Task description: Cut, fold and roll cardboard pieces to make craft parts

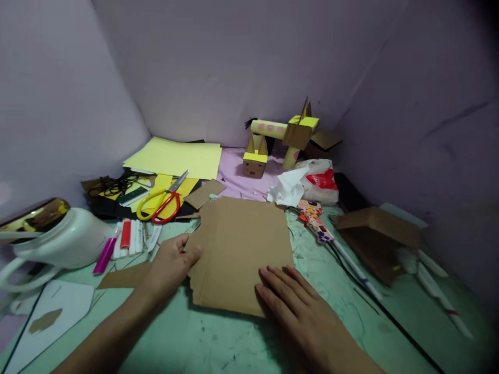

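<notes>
A roughly square piece of brown cardboard (241, 244) with a ragged left edge is in front of me, over the green table. My left hand (173, 265) pinches its left edge between thumb and fingers. On the lower right corner my right hand (292, 301) rests flat, fingers stretched out over the surface. Scissors (166, 200) with one yellow and one red handle lie beyond the left hand, on yellow paper scraps. Near the left wrist is a brown cardboard strip (123, 275).
Markers (127, 236) and a tipped white pitcher (74, 239) are at left. Yellow sheets (179, 158) lie at the back. Cardboard animal figures (255, 163) stand against the wall. At right are a crumpled tissue (288, 187), a patterned stick (317, 223) and a cardboard box (378, 234).
</notes>
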{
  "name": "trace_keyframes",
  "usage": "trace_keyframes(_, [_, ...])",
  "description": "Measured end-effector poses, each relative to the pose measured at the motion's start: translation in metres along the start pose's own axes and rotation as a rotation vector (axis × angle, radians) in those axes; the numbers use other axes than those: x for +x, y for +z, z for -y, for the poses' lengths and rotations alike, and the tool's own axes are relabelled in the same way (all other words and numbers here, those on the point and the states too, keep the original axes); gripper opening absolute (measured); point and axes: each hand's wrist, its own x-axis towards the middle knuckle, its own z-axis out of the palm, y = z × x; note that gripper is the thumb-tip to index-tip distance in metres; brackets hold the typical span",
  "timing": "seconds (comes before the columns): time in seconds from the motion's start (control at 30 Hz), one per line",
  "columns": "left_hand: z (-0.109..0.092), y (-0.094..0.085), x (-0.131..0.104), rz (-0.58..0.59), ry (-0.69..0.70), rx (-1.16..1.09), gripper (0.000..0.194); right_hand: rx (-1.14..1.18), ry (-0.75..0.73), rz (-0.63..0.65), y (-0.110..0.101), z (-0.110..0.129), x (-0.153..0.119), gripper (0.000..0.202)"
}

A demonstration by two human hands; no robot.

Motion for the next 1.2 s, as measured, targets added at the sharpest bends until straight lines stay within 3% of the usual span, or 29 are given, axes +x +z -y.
trace_keyframes(0.1, [0.010, 0.013, -0.014, 0.100, -0.098, -0.003, 0.029, -0.005, 0.043, -0.034, 0.009, 0.007, -0.009, 0.055])
trace_keyframes(0.23, [0.019, 0.018, -0.019, 0.211, -0.198, -0.013, 0.035, 0.044, 0.035, -0.090, 0.016, 0.010, -0.016, 0.061])
trace_keyframes(0.33, [0.019, 0.016, -0.015, 0.170, -0.209, 0.156, 0.031, 0.071, 0.013, -0.099, 0.018, 0.009, -0.017, 0.063])
trace_keyframes(0.47, [0.013, 0.009, -0.012, 0.104, 0.007, 0.572, 0.021, 0.010, -0.021, -0.095, 0.016, 0.009, -0.016, 0.055])
trace_keyframes(0.53, [0.011, 0.008, -0.018, -0.013, 0.032, 0.783, 0.028, -0.002, -0.032, -0.095, 0.014, 0.008, -0.015, 0.053])
trace_keyframes(0.6, [0.013, 0.012, -0.030, -0.195, 0.221, 0.907, 0.043, -0.018, -0.040, -0.092, 0.012, 0.007, -0.013, 0.052])
trace_keyframes(0.63, [0.016, 0.017, -0.037, -0.261, 0.427, 0.936, 0.048, -0.034, -0.046, -0.089, 0.011, 0.007, -0.012, 0.050])
trace_keyframes(0.67, [0.019, 0.024, -0.044, -0.261, 0.680, 0.948, 0.050, -0.054, -0.055, -0.086, 0.010, 0.006, -0.012, 0.049])
trace_keyframes(0.7, [0.023, 0.031, -0.050, -0.188, 0.885, 0.955, 0.047, -0.076, -0.067, -0.093, 0.009, 0.006, -0.011, 0.046])
trace_keyframes(0.77, [0.032, 0.048, -0.058, -0.071, 1.131, 0.922, 0.033, -0.105, -0.089, -0.124, 0.009, 0.005, -0.010, 0.039])
trace_keyframes(0.8, [0.035, 0.056, -0.059, -0.028, 1.130, 0.917, 0.029, -0.110, -0.097, -0.147, 0.009, 0.004, -0.010, 0.037])
trace_keyframes(0.9, [0.041, 0.068, -0.058, -0.045, 1.102, 0.885, 0.023, -0.092, -0.102, -0.201, 0.012, 0.003, -0.010, 0.037])
trace_keyframes(1.03, [0.038, 0.067, -0.052, -0.039, 1.182, 0.978, 0.033, 0.014, -0.070, -0.186, 0.009, 0.000, -0.004, 0.036])
trace_keyframes(1.1, [0.034, 0.063, -0.047, -0.027, 1.162, 0.978, 0.035, 0.107, 0.021, -0.095, 0.003, -0.005, 0.003, 0.032])
trace_keyframes(1.2, [0.024, 0.057, -0.034, 0.059, 1.005, 0.882, 0.030, 0.271, 0.275, 0.125, -0.012, -0.017, 0.017, 0.019])
